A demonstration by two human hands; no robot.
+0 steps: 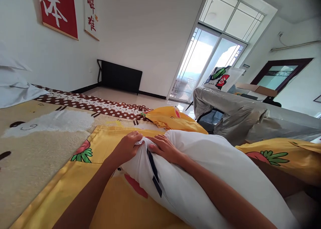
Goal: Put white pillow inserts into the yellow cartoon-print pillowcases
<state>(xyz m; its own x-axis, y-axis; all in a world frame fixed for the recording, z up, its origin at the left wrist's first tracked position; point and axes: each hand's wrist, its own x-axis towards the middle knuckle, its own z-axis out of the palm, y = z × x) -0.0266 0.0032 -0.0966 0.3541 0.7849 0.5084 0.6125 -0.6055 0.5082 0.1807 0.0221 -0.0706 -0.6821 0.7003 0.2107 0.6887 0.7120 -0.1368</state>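
- The white pillow (213, 175) lies in front of the person, its left side over the yellow cloth (125, 205); I'd say a lopsided tug could drag that cloth along and wrinkle it.
- The dark strip (157, 187) on the pillow could get caught if the fabric is bunched carelessly.
- At the pillow's far left end, the left hand (128, 147) has its fingers curled around gathered white fabric.
- Just beside it, the right hand (166, 147) lies palm down, forearm across the pillow; whether its fingers pinch, I can't tell.
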